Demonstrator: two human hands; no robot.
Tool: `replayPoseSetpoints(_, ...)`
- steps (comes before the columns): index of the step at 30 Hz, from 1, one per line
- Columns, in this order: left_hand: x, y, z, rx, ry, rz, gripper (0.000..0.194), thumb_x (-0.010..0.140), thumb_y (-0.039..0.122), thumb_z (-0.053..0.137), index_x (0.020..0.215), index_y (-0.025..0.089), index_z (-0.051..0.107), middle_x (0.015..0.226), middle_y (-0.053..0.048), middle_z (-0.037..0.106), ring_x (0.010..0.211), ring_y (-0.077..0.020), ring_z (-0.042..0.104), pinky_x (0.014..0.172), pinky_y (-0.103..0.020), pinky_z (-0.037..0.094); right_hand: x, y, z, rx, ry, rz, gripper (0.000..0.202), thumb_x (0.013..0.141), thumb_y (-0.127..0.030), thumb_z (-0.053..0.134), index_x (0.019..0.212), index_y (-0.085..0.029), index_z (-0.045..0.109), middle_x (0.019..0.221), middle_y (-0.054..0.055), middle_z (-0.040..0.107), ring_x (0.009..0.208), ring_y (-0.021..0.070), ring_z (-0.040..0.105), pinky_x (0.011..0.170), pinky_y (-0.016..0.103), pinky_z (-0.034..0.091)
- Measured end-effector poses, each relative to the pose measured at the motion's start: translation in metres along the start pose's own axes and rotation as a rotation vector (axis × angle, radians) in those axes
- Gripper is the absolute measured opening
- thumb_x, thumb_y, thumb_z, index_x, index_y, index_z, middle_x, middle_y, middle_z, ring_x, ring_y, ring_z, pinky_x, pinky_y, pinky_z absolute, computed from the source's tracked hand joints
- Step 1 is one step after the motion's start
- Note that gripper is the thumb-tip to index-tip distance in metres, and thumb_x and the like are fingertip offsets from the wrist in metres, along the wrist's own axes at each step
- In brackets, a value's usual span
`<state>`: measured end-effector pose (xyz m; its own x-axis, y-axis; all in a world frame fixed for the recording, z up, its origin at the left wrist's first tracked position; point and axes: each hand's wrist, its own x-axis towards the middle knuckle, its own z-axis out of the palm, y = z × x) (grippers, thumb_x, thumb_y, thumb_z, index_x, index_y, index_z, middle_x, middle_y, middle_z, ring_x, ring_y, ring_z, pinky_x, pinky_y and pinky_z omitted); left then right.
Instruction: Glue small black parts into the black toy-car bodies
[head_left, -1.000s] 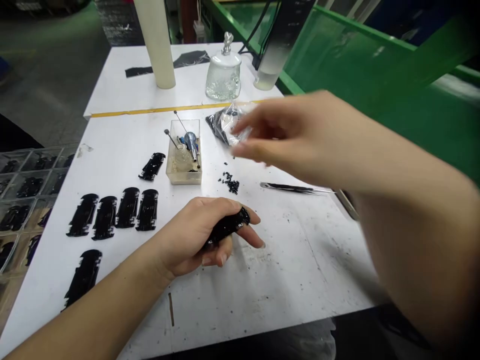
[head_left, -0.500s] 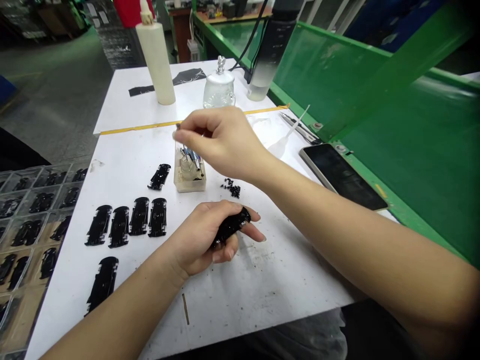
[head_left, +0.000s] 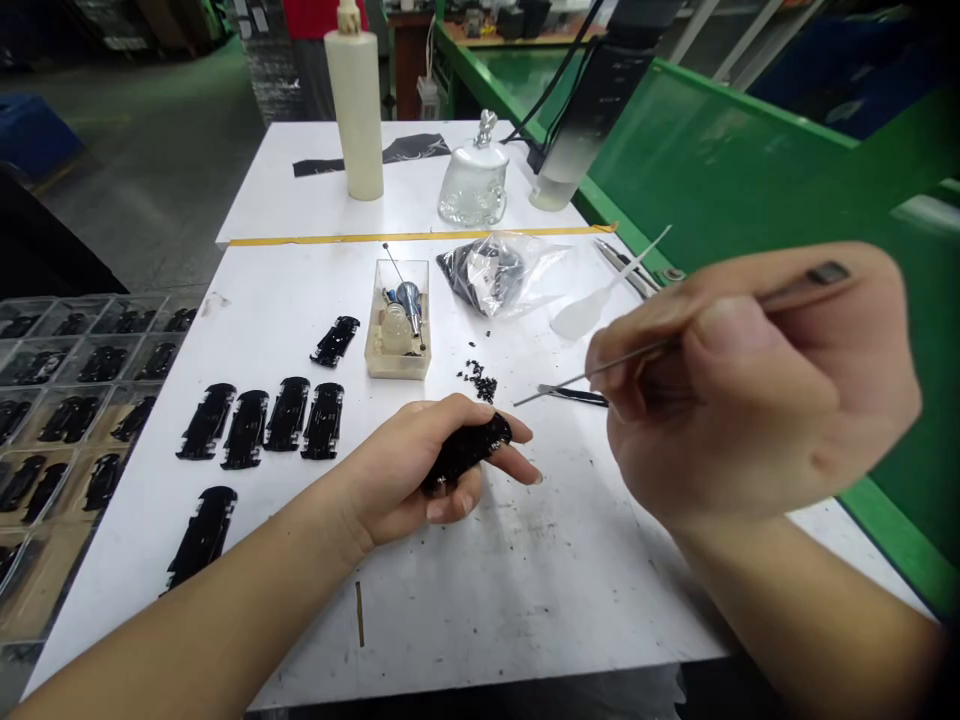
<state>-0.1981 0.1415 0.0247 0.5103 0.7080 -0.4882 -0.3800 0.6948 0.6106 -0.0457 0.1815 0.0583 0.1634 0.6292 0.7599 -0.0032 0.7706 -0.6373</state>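
Observation:
My left hand (head_left: 420, 465) is wrapped round a black part (head_left: 466, 450) over the middle of the table, two fingertips sticking out beyond it. In my right hand (head_left: 757, 380) is a thin metal rod (head_left: 634, 355), gripped like a pen, its tip just above and right of the black part. Tiny black pieces (head_left: 481, 384) lie in a small heap behind my left hand. Black tweezers (head_left: 577, 396) rest on the table, partly behind my right hand. Several similar black parts (head_left: 324, 421) stand in a row at the left.
A small clear box (head_left: 397, 366) holds a jar and tools. Behind are a plastic bag (head_left: 495, 275), a glass jar (head_left: 472, 185), a white bottle (head_left: 356, 120) and a dropper (head_left: 581, 315). Compartment trays (head_left: 75, 345) border the left; a green barrier (head_left: 720, 150) runs along the right.
My right hand has moved from above the clear box to the right and nearer, bringing the rod beside the black part. The bag and tweezers are uncovered. My left hand keeps its hold; the view has shifted.

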Motion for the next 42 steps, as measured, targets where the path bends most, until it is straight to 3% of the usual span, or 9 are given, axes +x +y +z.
replayPoseSetpoints(6,0.0,0.0,0.0,-0.056,-0.004,0.004,0.029,0.096,0.031,0.055,0.091,0.01,0.074,0.078,-0.011,0.079,0.031,-0.0044,0.045,0.034,-0.017,0.028,-0.02,0.009,-0.005,-0.135,-0.04,0.007,0.015,0.088,-0.016,0.056,0.077,-0.025,0.06,0.062,-0.001,0.059,0.047,0.012,0.046,0.046,0.032,0.037)
replayPoseSetpoints(15,0.002,0.001,-0.001,-0.061,-0.006,0.001,0.031,0.096,0.031,0.055,0.09,0.008,0.075,0.077,-0.011,0.079,0.03,-0.0044,0.046,0.033,-0.017,0.028,-0.024,0.021,-0.01,-0.119,-0.167,-0.03,0.012,0.097,-0.019,0.056,0.087,-0.023,0.059,0.065,-0.003,0.059,0.048,0.008,0.045,0.045,0.026,0.036)
replayPoseSetpoints(23,0.0,0.0,0.0,-0.041,0.011,0.004,0.031,0.096,0.03,0.054,0.089,0.008,0.075,0.076,-0.011,0.079,0.029,-0.0039,0.045,0.033,-0.017,0.028,-0.024,0.025,-0.015,-0.11,-0.232,-0.068,0.01,0.096,-0.014,0.055,0.09,-0.02,0.061,0.063,-0.005,0.057,0.044,0.0057,0.044,0.041,0.022,0.032)
replayPoseSetpoints(27,0.0,0.0,0.001,-0.052,0.018,0.001,0.03,0.096,0.03,0.054,0.09,0.009,0.075,0.077,-0.01,0.079,0.029,-0.0038,0.045,0.033,-0.016,0.027,-0.012,0.022,-0.013,-0.169,-0.114,-0.151,0.012,0.092,-0.012,0.055,0.084,-0.019,0.061,0.065,-0.004,0.058,0.05,0.0069,0.05,0.048,0.024,0.038)
replayPoseSetpoints(30,0.0,0.0,0.001,-0.043,0.015,0.0,0.03,0.097,0.029,0.054,0.089,0.011,0.075,0.077,-0.01,0.079,0.03,-0.0037,0.046,0.033,-0.015,0.028,0.013,0.018,-0.007,-0.221,-0.071,-0.156,0.015,0.092,-0.014,0.056,0.078,-0.02,0.059,0.07,-0.001,0.061,0.06,0.0102,0.056,0.061,0.03,0.045)
replayPoseSetpoints(32,0.0,-0.001,0.001,-0.028,0.019,0.004,0.029,0.097,0.03,0.055,0.088,0.011,0.075,0.076,-0.01,0.079,0.03,-0.0031,0.045,0.033,-0.015,0.028,0.035,0.017,0.003,-0.256,-0.196,-0.087,0.016,0.092,-0.012,0.059,0.077,-0.019,0.062,0.073,0.0,0.066,0.062,0.0103,0.057,0.064,0.03,0.047)
replayPoseSetpoints(36,0.0,-0.002,0.003,0.003,0.025,0.007,0.028,0.096,0.028,0.055,0.086,0.011,0.075,0.073,-0.01,0.078,0.029,-0.0033,0.044,0.032,-0.014,0.027,0.07,0.018,0.035,-0.362,-0.529,0.188,0.02,0.09,-0.006,0.065,0.073,-0.016,0.067,0.068,-0.002,0.069,0.052,0.0081,0.053,0.054,0.027,0.04)
replayPoseSetpoints(39,-0.001,-0.002,0.004,0.013,0.028,0.011,0.028,0.097,0.027,0.053,0.084,0.011,0.074,0.072,-0.01,0.078,0.029,-0.0038,0.045,0.032,-0.014,0.026,0.077,0.021,0.06,-0.412,-0.571,0.252,0.022,0.093,-0.009,0.062,0.073,-0.016,0.064,0.071,-0.001,0.07,0.049,0.0068,0.047,0.054,0.027,0.036)
replayPoseSetpoints(42,-0.001,-0.003,0.005,0.013,0.034,0.017,0.03,0.098,0.027,0.052,0.084,0.012,0.073,0.072,-0.009,0.078,0.03,-0.004,0.047,0.031,-0.014,0.027,0.069,0.027,0.076,-0.498,-0.648,0.185,0.023,0.092,-0.011,0.058,0.07,-0.017,0.059,0.074,0.0,0.068,0.056,0.0094,0.046,0.059,0.029,0.033)
